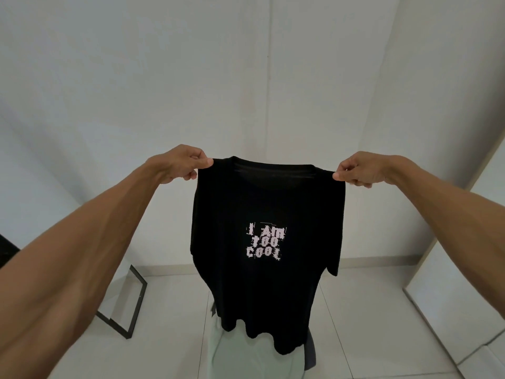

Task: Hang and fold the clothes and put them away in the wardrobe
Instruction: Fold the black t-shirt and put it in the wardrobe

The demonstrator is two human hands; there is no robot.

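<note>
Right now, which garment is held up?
The black T-shirt, its shoulders pinched by the left hand and right hand; the pale green garment lies below it.

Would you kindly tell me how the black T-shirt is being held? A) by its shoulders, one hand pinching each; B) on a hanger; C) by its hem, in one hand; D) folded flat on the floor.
A: the left hand and the right hand each pinch a shoulder of the black T-shirt, which hangs free, print toward the camera.
</note>
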